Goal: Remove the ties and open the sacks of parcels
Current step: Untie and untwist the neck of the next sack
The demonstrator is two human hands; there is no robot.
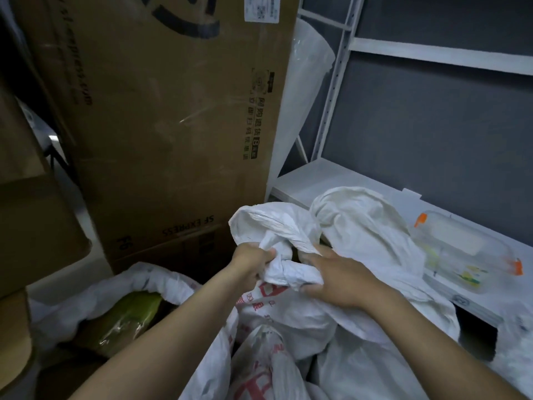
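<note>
— Where's the sack?
— Looking down from my head: the sack (291, 316) stands before the cardboard box (173, 116), beside the shelf (326, 180). My left hand (253, 264) is clenched on one side of its knotted neck (288, 271); my right hand (340, 281) grasps the other side.
— And loosening it?
— I'd steady it with the right and feed the loop back with the left; yanking would likely tighten it

Matt woven-plastic sack (288, 226), cardboard box (173, 116)

Tall cardboard box (161, 125) with white label (262, 8), white metal shelving (331, 180), clear container (464, 255) with orange clips on its shelf
</note>
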